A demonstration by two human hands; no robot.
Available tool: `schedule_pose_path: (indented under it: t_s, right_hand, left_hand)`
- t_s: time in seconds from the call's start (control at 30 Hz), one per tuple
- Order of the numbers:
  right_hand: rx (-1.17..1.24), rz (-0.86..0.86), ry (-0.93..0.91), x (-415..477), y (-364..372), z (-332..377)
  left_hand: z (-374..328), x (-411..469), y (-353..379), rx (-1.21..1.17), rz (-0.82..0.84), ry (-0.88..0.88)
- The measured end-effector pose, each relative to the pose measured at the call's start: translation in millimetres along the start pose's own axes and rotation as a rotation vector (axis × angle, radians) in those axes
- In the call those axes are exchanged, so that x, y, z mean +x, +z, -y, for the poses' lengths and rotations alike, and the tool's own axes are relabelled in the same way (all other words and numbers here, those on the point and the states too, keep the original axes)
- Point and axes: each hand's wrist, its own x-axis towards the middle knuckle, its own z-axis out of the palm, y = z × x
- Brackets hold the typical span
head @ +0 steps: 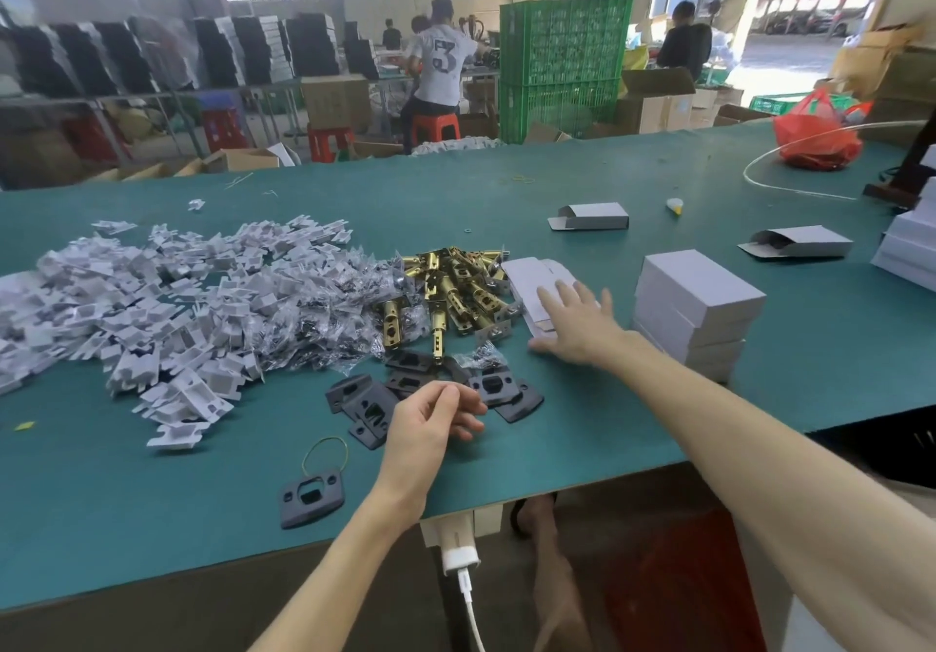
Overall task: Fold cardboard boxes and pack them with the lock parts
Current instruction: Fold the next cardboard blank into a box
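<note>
Pressing R hand (577, 327), fingers spread flat, on flat box blanks (527, 271) centre-right, just beside brass latches (445, 291). Hovering L hand (435, 423), loosely curled, over black plates (364, 405) lower centre of table (582, 441); can't tell if pinching anything. Folded boxes (699, 296) stacked right of centre.

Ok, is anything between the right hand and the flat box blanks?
Nothing visible. The right hand lies open over the flat box blanks; brass latches sit just left of them, the stack of folded boxes to the right.
</note>
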Motion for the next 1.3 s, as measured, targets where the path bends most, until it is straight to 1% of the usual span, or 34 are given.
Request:
schedule_pose_path:
  t_s: [0.03,0.1,0.3,0.37,0.47,0.53,0.6,0.63,0.7,0.77,0.87,0.93,1.03,1.1,1.23,1.3]
  right_hand:
    - [0.019,0.016,0.02,2.7,4.2,-1.5]
    - [0.047,-0.01,0.051,4.9,9.6,-3.9]
    - [-0.077,-0.207,0.002,-10.9,13.2,-1.4]
    - [-0.056,-0.266,-0.021,-19.5,9.4,-1.2]
    - [0.029,-0.418,-0.021,-33.9,1.0,1.6]
    - [0.221,-0.531,0.019,-42.2,-4.5,4.0]
    - [0.555,-0.615,0.048,-51.4,-12.8,7.9]
    - [0.719,-0.647,0.053,-55.9,-17.2,10.9]
    - [0.943,-0.676,0.074,-67.1,-23.7,19.6]
    - [1.128,-0.621,0.084,-78.4,-24.4,28.8]
    - [1.443,-0.365,0.084,-93.3,-10.8,44.2]
    - [1.552,-0.203,0.12,-101.9,4.4,54.8]
    - [1.627,-0.042,0.178,-108.3,28.0,66.8]
    - [1.682,0.023,0.178,-108.4,40.0,68.1]
    - [1.678,0.103,0.106,-107.7,45.0,65.1]
    - [1.645,0.116,0.07,-106.2,44.2,64.8]
  left_hand:
    - [0.2,0.9,-0.1,-0.001,0.0,0.001]
    - [0.2,2.7,-0.2,-0.01,-0.002,0.0]
    - [-2.3,2.3,-0.5,-0.033,-0.003,-0.012]
    - [-3.5,1.0,-0.6,-0.026,0.002,-0.01]
    - [-4.2,0.0,-1.1,-0.04,0.0,-0.012]
    - [-4.1,0.1,-1.6,-0.058,-0.005,-0.018]
    - [-4.8,-0.3,-1.9,-0.074,-0.008,-0.027]
    - [-5.1,-0.8,-1.7,-0.079,-0.009,-0.029]
    - [-5.6,-1.8,-1.4,-0.084,-0.002,-0.027]
    - [-6.8,-2.3,-2.0,-0.113,0.018,-0.026]
    - [-10.5,-2.2,-4.6,-0.264,0.022,-0.054]
    - [-11.8,-0.7,-7.2,-0.39,-0.031,-0.101]
    - [-13.1,1.9,-8.6,-0.476,-0.068,-0.132]
    - [-13.3,0.8,-9.1,-0.52,-0.021,-0.125]
    - [-16.8,-1.3,-11.9,-0.508,0.082,-0.097]
    - [-18.4,-1.4,-11.9,-0.51,0.103,-0.094]
